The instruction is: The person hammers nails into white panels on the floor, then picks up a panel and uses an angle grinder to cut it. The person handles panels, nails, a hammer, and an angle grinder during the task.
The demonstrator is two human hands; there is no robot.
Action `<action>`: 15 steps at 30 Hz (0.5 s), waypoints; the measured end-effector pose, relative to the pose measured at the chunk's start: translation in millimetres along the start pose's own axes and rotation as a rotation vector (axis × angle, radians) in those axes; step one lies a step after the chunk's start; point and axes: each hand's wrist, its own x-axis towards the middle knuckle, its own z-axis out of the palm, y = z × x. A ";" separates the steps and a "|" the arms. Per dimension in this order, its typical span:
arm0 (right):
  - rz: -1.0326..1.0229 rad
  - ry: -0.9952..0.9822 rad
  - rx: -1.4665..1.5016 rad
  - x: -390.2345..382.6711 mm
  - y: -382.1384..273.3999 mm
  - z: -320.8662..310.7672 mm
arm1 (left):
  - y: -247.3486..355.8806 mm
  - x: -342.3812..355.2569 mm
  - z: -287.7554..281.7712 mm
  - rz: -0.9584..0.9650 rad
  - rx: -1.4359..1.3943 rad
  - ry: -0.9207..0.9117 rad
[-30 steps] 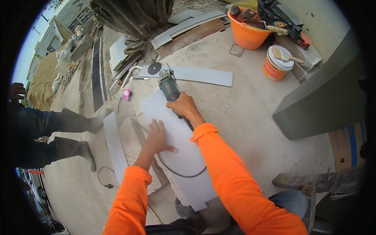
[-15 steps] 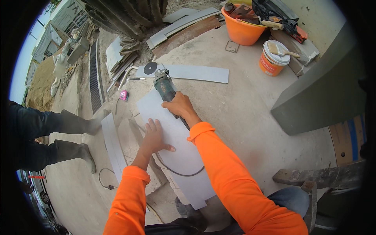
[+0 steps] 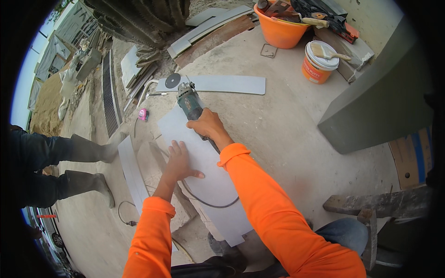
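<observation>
My right hand (image 3: 208,124) is wrapped round the body of a green and dark angle grinder (image 3: 189,103). The grinder's head points away from me, over the far end of a pale grey board (image 3: 208,185). On that board's left part my left hand (image 3: 179,162) lies flat with its fingers spread, pressing on the surface. A dark power cord (image 3: 208,203) loops across the board below my left hand. Just past the grinder, a black cutting disc (image 3: 173,80) rests on a long, narrow grey strip (image 3: 227,85).
Left of the board lie another grey strip (image 3: 132,162), a pink tape measure (image 3: 143,114) and a plug (image 3: 131,223). A person in rubber boots (image 3: 99,187) stands at the left. Far right are an orange tub (image 3: 280,31) of tools, a bucket (image 3: 316,69) with a paintbrush, and a grey-green pillar (image 3: 366,111).
The whole view has shifted slightly, so most things appear a little further left. My hands keep their places on the grinder and the board.
</observation>
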 end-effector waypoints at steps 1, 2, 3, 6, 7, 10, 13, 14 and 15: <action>0.003 0.003 -0.003 -0.6 0.3 0.2 | 0.0 0.0 -0.1 -0.007 0.007 -0.003; -0.002 0.005 -0.002 -1.3 0.7 0.4 | -0.1 -0.1 0.0 0.001 0.002 0.003; -0.008 0.014 -0.007 -1.9 1.1 0.7 | -0.1 -0.1 0.2 0.001 0.003 0.004; -0.006 0.019 0.019 -3.3 1.9 1.4 | -0.6 -1.1 0.9 0.008 -0.010 0.010; 0.003 0.016 0.029 -3.6 1.9 1.4 | -0.7 -1.4 1.2 0.001 -0.004 0.009; -0.016 0.026 0.006 -4.0 1.0 1.1 | -0.7 -1.9 1.5 0.003 -0.006 0.020; 0.022 -0.007 0.020 -4.6 -0.3 0.1 | -0.4 -2.2 0.8 0.004 -0.009 0.015; 0.023 -0.016 0.021 -4.8 -0.6 -0.4 | -0.1 -2.1 0.3 0.010 -0.016 0.016; 0.027 -0.026 0.022 -5.2 -0.7 -0.5 | 0.2 -2.1 0.0 0.010 -0.019 0.014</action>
